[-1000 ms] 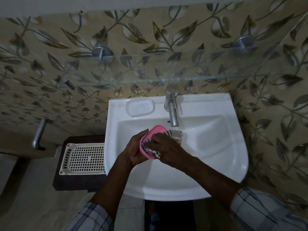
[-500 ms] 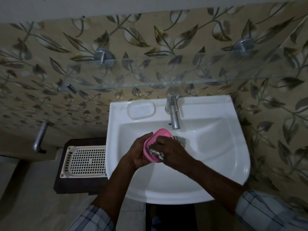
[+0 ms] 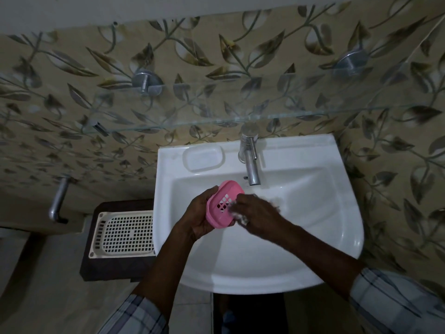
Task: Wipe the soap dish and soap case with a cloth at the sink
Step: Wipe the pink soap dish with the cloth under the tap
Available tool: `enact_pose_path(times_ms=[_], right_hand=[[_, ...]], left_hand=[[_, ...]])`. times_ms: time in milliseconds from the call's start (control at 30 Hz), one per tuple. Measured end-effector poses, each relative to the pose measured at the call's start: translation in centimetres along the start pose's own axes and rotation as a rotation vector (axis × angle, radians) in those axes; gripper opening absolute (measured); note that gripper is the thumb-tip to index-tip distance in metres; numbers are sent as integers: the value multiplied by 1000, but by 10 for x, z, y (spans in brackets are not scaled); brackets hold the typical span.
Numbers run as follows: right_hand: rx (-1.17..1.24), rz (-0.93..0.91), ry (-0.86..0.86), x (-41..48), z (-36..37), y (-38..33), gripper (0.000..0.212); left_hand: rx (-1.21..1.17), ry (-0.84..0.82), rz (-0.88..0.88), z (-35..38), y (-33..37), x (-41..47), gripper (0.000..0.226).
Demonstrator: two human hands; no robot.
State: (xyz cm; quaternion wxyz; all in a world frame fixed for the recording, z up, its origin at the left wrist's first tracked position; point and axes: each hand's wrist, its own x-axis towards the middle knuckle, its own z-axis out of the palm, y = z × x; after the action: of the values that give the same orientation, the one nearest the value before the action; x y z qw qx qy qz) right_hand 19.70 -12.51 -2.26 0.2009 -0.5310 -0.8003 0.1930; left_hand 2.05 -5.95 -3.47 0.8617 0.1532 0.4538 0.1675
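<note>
Dim washroom, leaf-patterned tiles. Near: checked sleeves, both forearms over white sink (image 3: 313, 249). Left hand (image 3: 199, 218) wrapped round pink soap case (image 3: 222, 204), tilted, slotted inside facing up, held above basin. Right hand (image 3: 255, 210) bunched on cloth (image 3: 240, 216), blurred, cloth touching case's right edge. Left of sink: cream perforated tray (image 3: 125, 233) on dark stand. Farther: clear soap dish (image 3: 203, 158) on sink ledge, beside steel tap (image 3: 250, 160). Glass shelf (image 3: 240, 116) above.
</note>
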Motion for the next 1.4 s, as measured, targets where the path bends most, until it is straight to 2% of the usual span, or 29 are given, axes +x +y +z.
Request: enact_pose_path(times_ms=[67,200,300,367,467,500,600,733,833,867,933,967,1067,1133,1200,1300,1400], right_hand=[[98,-132,-26,-5,11,-19,25],[221,63,104,-6,10,-17,29],[131,-37,62,-10,12,-21,29],[121,13,69,-11,13,-19,32],[84,-51,70,-11,17,-15,22],[106,-26,73,-11,19,-14,23],[247,233,172,-7,20,-12,28],[183,110,118,-8,20,-16,30],[187,400,276,-6,13,1,17],[177,431,260,-3,11,-1,20],[-1,278,196,-3,21,-7,30],[-24,254,189,-3,24,-6,28],[52,417,258,4,17,-7,22],[-58,285,255,6,20,-10,23],[-54,251,203,8,17,-13,19],[-5,348,211,5,19,-10,17],[110,285,175,3,19,-8,11]], left_hand=[[-28,-3,-7,3,-1,1,46],[-10,-18,21,5,-3,4,50],[-1,-11,4,5,-8,6,45],[9,9,15,3,-12,8,44],[8,36,27,1,-13,10,40],[8,28,31,2,-13,10,39],[-31,10,62,5,-8,11,38],[-51,3,25,4,-7,9,45],[-85,-47,27,8,-11,5,50],[-100,-46,31,9,-11,6,52],[-130,-32,34,7,-13,5,55],[-131,-33,30,5,-14,4,55],[-116,-60,13,4,-15,0,54],[-109,-63,-1,3,-14,-1,53],[-89,-64,-14,2,-16,-3,52],[-82,-43,5,-1,-19,-5,51],[-100,-38,3,-1,-22,-6,50]])
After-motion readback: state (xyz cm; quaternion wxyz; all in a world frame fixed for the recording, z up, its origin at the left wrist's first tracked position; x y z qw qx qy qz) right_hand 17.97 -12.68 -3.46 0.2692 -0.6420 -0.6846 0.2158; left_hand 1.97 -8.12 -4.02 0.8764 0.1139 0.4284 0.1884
